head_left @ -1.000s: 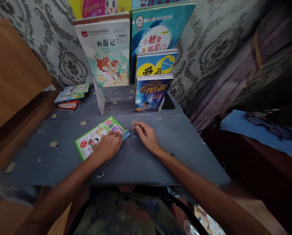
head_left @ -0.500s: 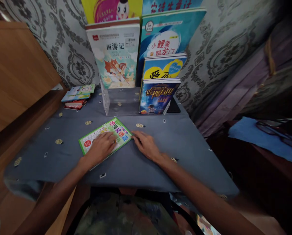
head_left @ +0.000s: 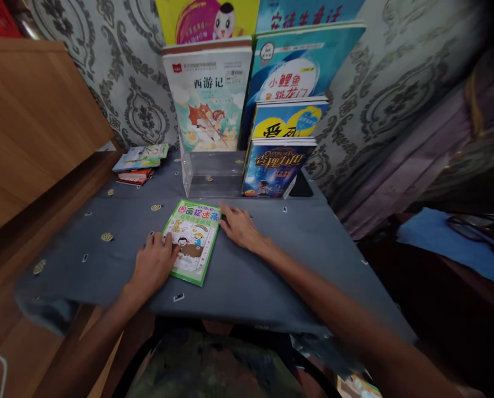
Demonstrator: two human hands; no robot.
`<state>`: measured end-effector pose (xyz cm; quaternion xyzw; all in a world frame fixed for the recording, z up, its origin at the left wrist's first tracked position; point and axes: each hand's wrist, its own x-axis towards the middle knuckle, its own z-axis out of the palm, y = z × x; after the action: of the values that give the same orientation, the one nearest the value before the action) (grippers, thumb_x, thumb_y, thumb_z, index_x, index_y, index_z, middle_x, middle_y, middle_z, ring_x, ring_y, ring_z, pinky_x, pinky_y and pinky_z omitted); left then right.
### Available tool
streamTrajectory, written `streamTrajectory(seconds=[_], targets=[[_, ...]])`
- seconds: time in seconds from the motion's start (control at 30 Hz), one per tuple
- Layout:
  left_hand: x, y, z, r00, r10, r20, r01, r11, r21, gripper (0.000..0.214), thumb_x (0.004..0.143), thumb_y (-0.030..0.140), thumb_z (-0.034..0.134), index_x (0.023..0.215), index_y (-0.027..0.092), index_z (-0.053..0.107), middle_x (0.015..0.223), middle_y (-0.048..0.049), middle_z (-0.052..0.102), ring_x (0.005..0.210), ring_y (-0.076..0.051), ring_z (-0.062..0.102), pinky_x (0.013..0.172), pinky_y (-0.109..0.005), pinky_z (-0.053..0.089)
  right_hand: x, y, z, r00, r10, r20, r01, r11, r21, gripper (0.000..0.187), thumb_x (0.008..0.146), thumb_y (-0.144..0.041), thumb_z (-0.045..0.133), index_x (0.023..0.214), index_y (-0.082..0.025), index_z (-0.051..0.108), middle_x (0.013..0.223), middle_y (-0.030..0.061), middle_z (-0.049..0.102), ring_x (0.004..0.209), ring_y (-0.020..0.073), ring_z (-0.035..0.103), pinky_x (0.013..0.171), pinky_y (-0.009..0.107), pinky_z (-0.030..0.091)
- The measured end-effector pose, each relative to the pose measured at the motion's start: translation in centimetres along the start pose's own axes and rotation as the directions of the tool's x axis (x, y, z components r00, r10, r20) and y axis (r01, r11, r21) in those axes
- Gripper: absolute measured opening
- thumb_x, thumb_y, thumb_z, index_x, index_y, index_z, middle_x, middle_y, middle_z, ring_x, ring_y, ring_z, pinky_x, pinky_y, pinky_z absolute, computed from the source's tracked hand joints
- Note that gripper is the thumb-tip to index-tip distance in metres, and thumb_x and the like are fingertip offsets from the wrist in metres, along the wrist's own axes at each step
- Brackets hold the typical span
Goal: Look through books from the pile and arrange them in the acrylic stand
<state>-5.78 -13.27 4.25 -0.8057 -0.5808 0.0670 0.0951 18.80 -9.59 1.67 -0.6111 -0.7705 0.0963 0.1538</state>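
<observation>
A green-bordered children's picture book point(head_left: 192, 246) with a cartoon cover lies flat on the cloth-covered table, nearly upright to me. My left hand point(head_left: 153, 265) rests at its left edge, palm down, fingers apart, with the thumb on the cover's margin. My right hand point(head_left: 241, 229) is at the upper right corner, its thumb and fingertips closed in on the edge there. The undersides of both hands are hidden.
Beyond the book stands a clear acrylic rack point(head_left: 214, 185) with several upright books, among them a white one point(head_left: 211, 99) and a dark blue one point(head_left: 272, 171). A small pile of books point(head_left: 141, 160) lies at the back left, and a dark flat object point(head_left: 301, 186) beside the rack.
The picture book has turned from slanted to nearly upright. My left hand has slid off the cover's middle to the left edge. My right hand stays by the upper right corner.
</observation>
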Motion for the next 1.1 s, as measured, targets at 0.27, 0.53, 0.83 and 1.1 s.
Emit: streamTrajectory(seconds=[0.27, 0.53, 0.83, 1.1], targets=[[2.5, 1.0, 2.0, 0.990, -0.002, -0.139, -0.005, 0.999, -0.047, 0.048, 0.102, 0.037, 0.037, 0.134, 0.007, 0.057, 0.120, -0.0211, 0.062, 0.107, -0.034, 0.056, 0.090, -0.047, 0.048, 3.2, 1.1, 1.0, 0.999, 0.024, -0.033, -0.022, 0.998, 0.053, 0.056, 0.099, -0.028, 0.045, 0.152, -0.013, 0.034, 0.140, 0.0156, 0.060, 0.132, 0.0305, 0.049, 0.108, 0.046, 0.036], [1.6, 0.6, 2.3, 0.927, 0.269, -0.262, -0.323, 0.928, -0.188, 0.040, 0.101, 0.038, 0.044, 0.132, 0.016, 0.058, 0.130, -0.0175, 0.060, 0.124, -0.033, 0.053, 0.103, -0.053, 0.042, 3.6, 2.8, 2.9, 0.993, -0.013, -0.115, 0.023, 0.996, 0.085, 0.053, 0.100, -0.030, 0.043, 0.150, -0.014, 0.036, 0.145, 0.0146, 0.057, 0.136, 0.0283, 0.046, 0.111, 0.046, 0.034], [-0.2, 1.2, 4.0, 0.761, 0.524, -0.382, -0.606, 0.785, -0.131, 0.037, 0.103, 0.040, 0.041, 0.128, 0.020, 0.059, 0.131, -0.0102, 0.065, 0.122, -0.025, 0.060, 0.103, -0.044, 0.049, 3.7, 3.1, 3.7, 0.984, -0.057, -0.171, 0.070, 0.995, 0.070, 0.044, 0.099, -0.029, 0.043, 0.140, -0.015, 0.052, 0.142, 0.0142, 0.059, 0.136, 0.0291, 0.047, 0.113, 0.049, 0.033], [0.0, 1.0, 3.8, 0.727, 0.461, -0.509, -0.639, 0.727, -0.253, 0.033, 0.104, 0.033, 0.041, 0.117, 0.019, 0.068, 0.116, -0.0084, 0.074, 0.107, -0.020, 0.069, 0.094, -0.039, 0.056, 2.1, 2.5, 3.9, 0.980, -0.058, -0.190, 0.089, 0.983, 0.159, 0.039, 0.096, -0.026, 0.048, 0.132, -0.018, 0.060, 0.141, 0.0124, 0.060, 0.129, 0.0276, 0.053, 0.108, 0.047, 0.041]])
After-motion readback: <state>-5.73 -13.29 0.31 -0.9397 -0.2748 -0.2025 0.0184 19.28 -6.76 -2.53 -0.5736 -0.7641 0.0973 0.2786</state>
